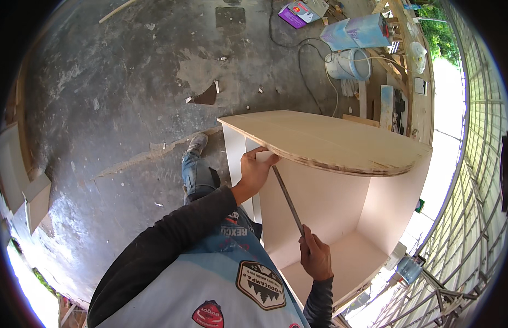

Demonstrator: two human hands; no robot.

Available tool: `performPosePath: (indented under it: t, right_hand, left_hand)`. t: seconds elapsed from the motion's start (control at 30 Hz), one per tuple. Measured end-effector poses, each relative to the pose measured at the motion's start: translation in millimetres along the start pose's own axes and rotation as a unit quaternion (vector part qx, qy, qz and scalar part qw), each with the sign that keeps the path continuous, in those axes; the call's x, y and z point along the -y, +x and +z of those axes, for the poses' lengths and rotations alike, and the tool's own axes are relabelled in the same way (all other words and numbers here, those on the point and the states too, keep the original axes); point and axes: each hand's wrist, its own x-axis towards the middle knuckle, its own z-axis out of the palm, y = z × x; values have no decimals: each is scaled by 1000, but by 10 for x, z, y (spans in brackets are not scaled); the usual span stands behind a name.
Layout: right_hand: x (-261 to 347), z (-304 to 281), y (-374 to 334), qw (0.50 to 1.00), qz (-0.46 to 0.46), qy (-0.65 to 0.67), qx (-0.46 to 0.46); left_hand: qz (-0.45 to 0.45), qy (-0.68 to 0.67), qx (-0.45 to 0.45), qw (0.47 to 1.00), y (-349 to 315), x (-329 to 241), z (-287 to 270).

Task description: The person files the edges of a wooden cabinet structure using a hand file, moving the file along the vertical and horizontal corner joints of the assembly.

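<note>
A pale plywood top [325, 139] with a rounded front edge sits on an open white cabinet [319, 208]. In front of its opening, a long thin grey bar [288, 198], file-like in shape, runs slantwise between my hands. My right hand [315, 256] is closed around its lower end. My left hand [255, 172] is up at the plywood's edge, with thumb and fingers closed at the bar's upper end. That tip lies just under the rounded edge; whether it touches the wood, I cannot tell.
Beyond the cabinet stand a white bucket [348, 64], a blue-and-white can [356, 34] and a purple-and-white container [302, 12]. Cables [302, 74] trail over the stained concrete floor [128, 82]. White panels [38, 199] lean at far left. Metal lattice [483, 136] lines the right.
</note>
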Motion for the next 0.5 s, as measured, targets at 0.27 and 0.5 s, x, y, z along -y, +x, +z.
performPosePath:
  t: [0.27,0.5]
  right_hand:
    - [-202,-24,32,1000,-5,30,4]
    - [-239,146,135,998,-53,10,16]
  left_hand:
    - [-46,-60,33,997,-154,63,-53]
    - [-75,-272,41,958,-194,31,-17]
